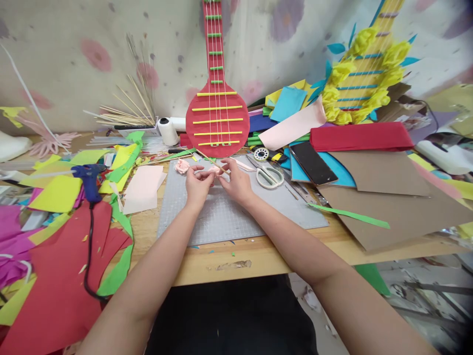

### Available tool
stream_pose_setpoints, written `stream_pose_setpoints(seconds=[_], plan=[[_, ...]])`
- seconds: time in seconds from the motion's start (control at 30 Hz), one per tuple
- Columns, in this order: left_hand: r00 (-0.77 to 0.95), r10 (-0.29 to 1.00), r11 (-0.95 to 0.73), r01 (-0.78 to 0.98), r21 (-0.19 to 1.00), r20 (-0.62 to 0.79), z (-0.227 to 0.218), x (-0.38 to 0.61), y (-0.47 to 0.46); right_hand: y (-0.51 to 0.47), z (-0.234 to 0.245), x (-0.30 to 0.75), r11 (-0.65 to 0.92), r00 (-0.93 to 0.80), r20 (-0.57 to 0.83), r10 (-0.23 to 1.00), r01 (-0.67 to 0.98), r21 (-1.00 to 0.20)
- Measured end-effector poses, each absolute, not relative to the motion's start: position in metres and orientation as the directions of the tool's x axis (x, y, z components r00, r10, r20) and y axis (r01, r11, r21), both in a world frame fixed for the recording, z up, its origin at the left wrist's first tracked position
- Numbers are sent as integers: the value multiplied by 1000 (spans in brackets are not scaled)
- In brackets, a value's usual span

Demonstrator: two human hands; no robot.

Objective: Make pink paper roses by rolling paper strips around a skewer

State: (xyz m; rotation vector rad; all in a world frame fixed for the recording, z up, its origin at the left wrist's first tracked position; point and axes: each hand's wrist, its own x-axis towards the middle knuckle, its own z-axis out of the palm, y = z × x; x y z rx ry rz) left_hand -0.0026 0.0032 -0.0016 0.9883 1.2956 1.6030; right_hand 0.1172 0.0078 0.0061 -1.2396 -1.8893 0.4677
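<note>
Over the grey cutting mat [210, 224], both of my hands meet around a small piece of pale pink crepe paper [214, 169]. My left hand [198, 187] is closed, thumb and fingertips pinching the paper's lower edge. My right hand [238, 183] is closed too, with a thin wooden stick [207, 158] slanting up to the left from its fingers, beside the paper. The fingertips partly hide where stick and paper meet. A crumpled pink paper flower [181, 166] lies on the mat just beyond my left hand. White-handled scissors [269, 176] rest right of my right hand.
A red paper lute shape [218, 118] stands against the wall behind the mat. To the left are a blue glue gun [88, 180], pink paper sheets [142, 190] and red paper [62, 276]. On the right lie a phone [313, 162] and brown cardboard [391, 212].
</note>
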Motion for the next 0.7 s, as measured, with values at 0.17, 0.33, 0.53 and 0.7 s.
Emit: stream_pose_setpoints(seconds=[0.17, 0.33, 0.53, 0.7], plan=[[-340, 935, -141, -108, 984, 97, -4, -2, 5, 12, 2, 118, 444, -189, 423, 886, 604, -662], [-343, 917, -206, 27, 978, 203, -7, -4, 5, 16, 0, 120, 416, -143, 408, 902, 544, -729], [-378, 861, -215, 336, 917, 340, -5, -4, 1, 14, 1, 118, 396, -101, 401, 911, 489, -777], [-373, 920, -32, 231, 972, 119, -2, 0, -1, 12, 1, 116, 407, -102, 416, 904, 509, -759]])
